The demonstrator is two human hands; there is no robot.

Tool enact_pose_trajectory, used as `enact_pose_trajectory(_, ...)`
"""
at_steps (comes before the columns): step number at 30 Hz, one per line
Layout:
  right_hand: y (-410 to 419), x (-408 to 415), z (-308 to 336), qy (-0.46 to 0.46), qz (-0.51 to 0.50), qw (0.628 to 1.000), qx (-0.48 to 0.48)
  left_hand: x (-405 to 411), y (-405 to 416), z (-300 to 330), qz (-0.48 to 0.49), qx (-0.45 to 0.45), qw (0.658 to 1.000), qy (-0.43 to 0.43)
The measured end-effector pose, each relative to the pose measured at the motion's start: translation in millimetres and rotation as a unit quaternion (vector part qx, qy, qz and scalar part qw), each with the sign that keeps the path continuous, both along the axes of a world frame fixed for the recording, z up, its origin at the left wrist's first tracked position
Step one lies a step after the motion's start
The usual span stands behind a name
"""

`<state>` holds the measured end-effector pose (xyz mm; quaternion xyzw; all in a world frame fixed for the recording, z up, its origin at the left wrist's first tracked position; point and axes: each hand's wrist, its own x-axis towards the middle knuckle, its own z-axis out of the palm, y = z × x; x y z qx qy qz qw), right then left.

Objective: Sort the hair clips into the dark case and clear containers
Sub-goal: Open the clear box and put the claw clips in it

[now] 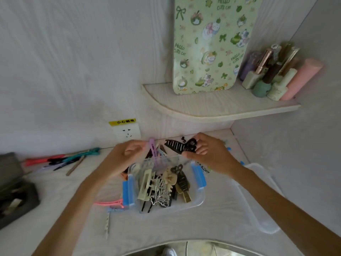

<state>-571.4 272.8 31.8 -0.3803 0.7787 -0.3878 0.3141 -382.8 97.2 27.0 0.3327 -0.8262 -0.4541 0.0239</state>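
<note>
Head view: at far left the dark case [16, 198] sits on the bench [212, 228]. The left hand [125, 156] pinches a lilac clip [154, 150], its long axis running away from the viewer. The clear container [200, 200] holds claw clips. The right hand [210, 154] pinches a black claw clip [180, 146] at its hinge, teeth pointing left; likely light, stiff, springy.

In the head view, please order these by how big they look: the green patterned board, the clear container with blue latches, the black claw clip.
1. green patterned board
2. clear container
3. black claw clip, held by the right hand
</note>
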Motion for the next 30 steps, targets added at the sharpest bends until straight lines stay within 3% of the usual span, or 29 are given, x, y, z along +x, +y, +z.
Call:
enact_pose_trajectory(3,11.0,29.1,1.1,0.123,0.016,0.991,0.051,47.3,10.7,-13.7,0.135,-0.024,0.99,-0.009)
enact_pose_trajectory(6,11.7,49.0,-8.1,0.279,0.064,0.952,0.104,66.5,28.4,-26.8,0.184,0.024,0.981,-0.057)
enact_pose_trajectory(10,23.5,54.2,-23.4,0.304,0.044,0.944,0.117,69.7,58.9,-33.6,0.166,0.063,0.98,-0.089)
enact_pose_trajectory(12,31.7,50.9,-28.9,0.258,0.002,0.956,0.136,66.0,70.4,-40.4,0.143,0.074,0.982,-0.1)
enact_pose_trajectory(15,36.0,48.5,-32.5,0.038,-0.005,0.983,0.18,63.2,76.8,-48.4,0.16,0.078,0.98,-0.088)
enact_pose_trajectory(17,35.2,49.0,-34.3,-0.041,-0.022,0.986,0.162,65.0,75.8,-50.0,0.194,0.106,0.974,-0.05)
enact_pose_trajectory(21,30.7,49.2,-26.3,-0.079,-0.1,0.988,0.087,73.6,71.9,-46.7,0.218,0.149,0.965,0.004)
enact_pose_trajectory(26,16.9,56.2,-1.4,-0.015,-0.074,0.997,0.032,92.2,57.5,-27.4,0.269,0.198,0.939,0.083)
enact_pose_trajectory(30,-10.8,64.0,13.8,-0.068,-0.048,0.995,-0.062,118.8,29.9,-13.1,0.312,0.198,0.922,0.119)
